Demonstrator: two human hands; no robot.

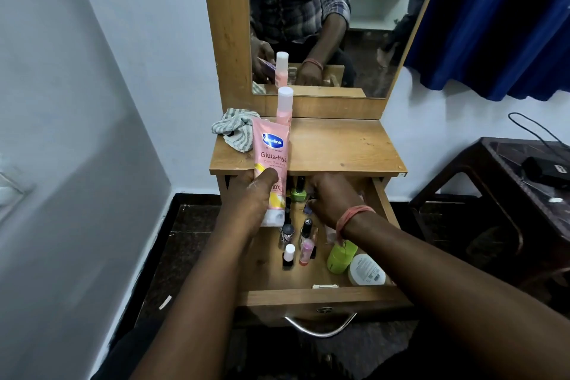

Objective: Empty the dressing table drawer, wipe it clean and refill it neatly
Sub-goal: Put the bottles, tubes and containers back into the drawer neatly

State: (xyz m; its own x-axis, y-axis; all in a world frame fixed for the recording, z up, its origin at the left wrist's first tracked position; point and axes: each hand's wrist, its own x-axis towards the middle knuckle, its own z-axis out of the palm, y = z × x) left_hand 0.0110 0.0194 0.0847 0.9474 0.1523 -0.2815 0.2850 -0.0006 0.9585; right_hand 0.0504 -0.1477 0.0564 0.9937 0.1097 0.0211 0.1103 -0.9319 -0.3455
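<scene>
Pink tube (270, 160) gripped in left hand (251, 197), thumb across its front, fingers curled round the back; tube upright, cap end down, over the drawer's back-left corner and the tabletop (339, 145) edge. Right hand (331, 197) reaches into the back of the open drawer (320, 293), fingers curled down among small items; can't tell if they pinch anything. Orange band (351, 216) on right wrist. Inside drawer: green polish bottle (298, 193) just beside right hand, cluster of small polish bottles (297, 244) mid-drawer, green jar (340, 256) touching white jar (367, 270) at front right. On tabletop: striped cloth (231, 129) back left, pink bottle (284, 106) upright behind the tube, against mirror (308, 25). Metal handle (320, 325) on drawer front. Dark stool (499, 194) to the right.
</scene>
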